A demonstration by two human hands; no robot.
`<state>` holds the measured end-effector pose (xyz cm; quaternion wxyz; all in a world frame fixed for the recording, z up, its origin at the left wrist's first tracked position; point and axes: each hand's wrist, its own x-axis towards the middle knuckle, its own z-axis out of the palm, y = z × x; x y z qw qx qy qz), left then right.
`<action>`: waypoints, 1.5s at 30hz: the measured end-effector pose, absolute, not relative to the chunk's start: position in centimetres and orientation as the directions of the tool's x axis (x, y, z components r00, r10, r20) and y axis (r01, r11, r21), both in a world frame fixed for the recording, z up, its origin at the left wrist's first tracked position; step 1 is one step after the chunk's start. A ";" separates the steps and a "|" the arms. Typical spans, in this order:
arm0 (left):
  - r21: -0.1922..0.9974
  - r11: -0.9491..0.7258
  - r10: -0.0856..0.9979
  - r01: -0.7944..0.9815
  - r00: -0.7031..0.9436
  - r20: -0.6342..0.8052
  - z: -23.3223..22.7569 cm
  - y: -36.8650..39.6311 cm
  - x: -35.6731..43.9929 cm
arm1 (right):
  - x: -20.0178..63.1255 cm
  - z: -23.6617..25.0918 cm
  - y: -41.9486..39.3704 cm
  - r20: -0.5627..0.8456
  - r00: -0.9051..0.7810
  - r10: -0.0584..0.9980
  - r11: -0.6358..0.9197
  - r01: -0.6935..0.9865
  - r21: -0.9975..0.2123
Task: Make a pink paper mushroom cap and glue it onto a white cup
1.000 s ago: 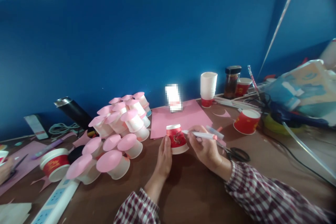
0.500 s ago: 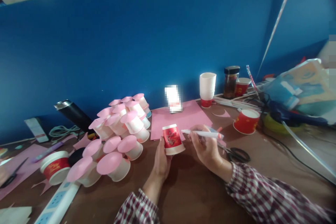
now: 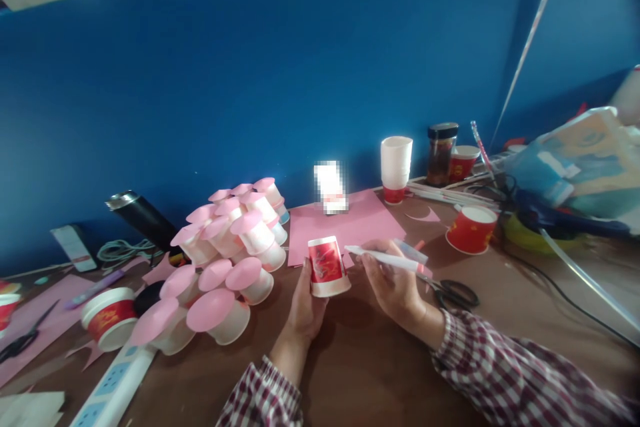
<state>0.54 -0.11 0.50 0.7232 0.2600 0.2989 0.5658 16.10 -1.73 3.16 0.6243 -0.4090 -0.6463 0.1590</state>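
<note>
My left hand (image 3: 306,307) is closed around a red and white paper cup (image 3: 328,268), turned upside down with its wide rim toward me. A dark and gold pattern marks its red band. To the right, my right hand (image 3: 395,287) grips a white marker (image 3: 383,257), its tip pointing left at the cup and a small gap apart from it. Behind the cup lie pink paper sheets (image 3: 345,227). Black-handled scissors (image 3: 457,293) rest just beyond my right hand. Left of my left hand stand several paper cups with pink paper discs (image 3: 219,311) on top.
A stack of white cups (image 3: 396,167) stands by the blue wall (image 3: 320,67), near a dark-lidded jar (image 3: 442,153). A red cup (image 3: 471,230) sits at the right. A power strip (image 3: 113,383), black flask (image 3: 143,219) and second scissors (image 3: 30,337) are at the left.
The cup has tilted slightly in my left hand, and the marker's angle has shifted a little. At the far left edge, a blurred hand has gone from view and a red cup now shows.
</note>
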 end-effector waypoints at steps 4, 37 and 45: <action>0.639 0.372 0.916 -0.674 0.378 -0.135 1.0 -0.3 0.4 | 16.2 3.6 -2.1 0.695 0.083 0.714 0.630 0.356 -0.690; 0.720 0.212 0.975 -0.660 0.198 -0.105 0.8 -0.2 0.9 | 16.2 2.6 -2.1 0.758 -0.031 0.651 0.682 0.462 -0.567; 0.750 0.190 0.977 -0.633 0.197 -0.081 0.7 -0.4 1.3 | 16.1 2.0 -1.8 0.729 -0.029 0.684 0.644 0.495 -0.584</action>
